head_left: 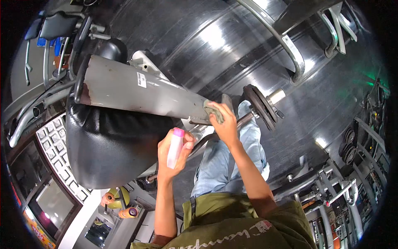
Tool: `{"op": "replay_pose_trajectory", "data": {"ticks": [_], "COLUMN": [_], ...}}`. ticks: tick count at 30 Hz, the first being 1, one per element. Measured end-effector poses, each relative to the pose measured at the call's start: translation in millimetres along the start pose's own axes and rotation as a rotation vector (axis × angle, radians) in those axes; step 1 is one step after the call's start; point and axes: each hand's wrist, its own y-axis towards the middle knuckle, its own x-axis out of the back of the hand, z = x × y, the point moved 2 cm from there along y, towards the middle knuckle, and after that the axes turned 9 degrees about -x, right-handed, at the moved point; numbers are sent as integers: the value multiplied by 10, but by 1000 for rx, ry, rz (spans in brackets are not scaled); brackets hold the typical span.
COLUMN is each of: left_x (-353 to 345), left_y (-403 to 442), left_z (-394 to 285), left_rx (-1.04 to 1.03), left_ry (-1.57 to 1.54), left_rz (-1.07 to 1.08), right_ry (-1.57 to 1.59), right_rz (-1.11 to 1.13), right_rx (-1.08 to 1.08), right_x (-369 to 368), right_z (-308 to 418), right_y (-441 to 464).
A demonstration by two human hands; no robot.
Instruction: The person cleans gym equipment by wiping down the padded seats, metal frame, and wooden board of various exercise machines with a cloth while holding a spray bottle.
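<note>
A: Where are the cloth (pixel 208 108) and the bottle (pixel 174 152)?

B: The cloth is bunched under the fingers of the right grip (pixel 226 126), held against the lower end of the grey beam (pixel 145 91). The bottle is in the left grip (pixel 182 158), fingers wrapped around it, pink cap (pixel 178 132) showing, near the black pad (pixel 120 145).

A: What worries you most?

B: The end of that beam. Its edge looks chipped close to the cloth, so a hard rub past it could snag the fabric or scrape a fingertip.

A: And the bottle?

B: I can't tell whether its outside is wet. If it is, a slackened hold could let it slip, and a spill on the floor (pixel 302 112) might make the footing slick.

A: Anything near the legs?

B: Yes, a metal bar (pixel 245 119) carrying a weight plate (pixel 263 108) crosses in front of the jeans (pixel 213 166). I can't make out what supports it. A bump from a knee or forearm might jolt it.
</note>
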Motion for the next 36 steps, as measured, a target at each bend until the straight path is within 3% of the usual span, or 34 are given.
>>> {"op": "replay_pose_trajectory", "data": {"ticks": [6, 11, 16, 19, 27, 32, 34, 36], "left_x": [-192, -315, -453, -483, -544, -529, -522, -528], "left_y": [-27, -59, -72, -111, -157, -105, -82, -93], "left_z": [49, 445, 674, 859, 949, 989, 994, 999], "left_rx": [-59, 49, 81, 40, 112, 5, -5, -10], "left_ry": [205, 130, 52, 57, 38, 96, 93, 86], "left_rz": [52, 115, 166, 154, 132, 161, 164, 174], "right_ry": [-230, -46, -180, -423, -27, -242, -468, -353], "right_rz": [-31, -75, -82, -39, 69, 38, 174, 281], "right_rx": [-245, -148, -239, -467, -226, -275, -327, -301], "right_x": [82, 8, 108, 169, 88, 158, 81, -56], "right_z": [-645, -105, -758, -1036, -336, -1098, -1400, -1374], "right_y": [69, -236, -398, -207, -40, 108, 411, 750]}}
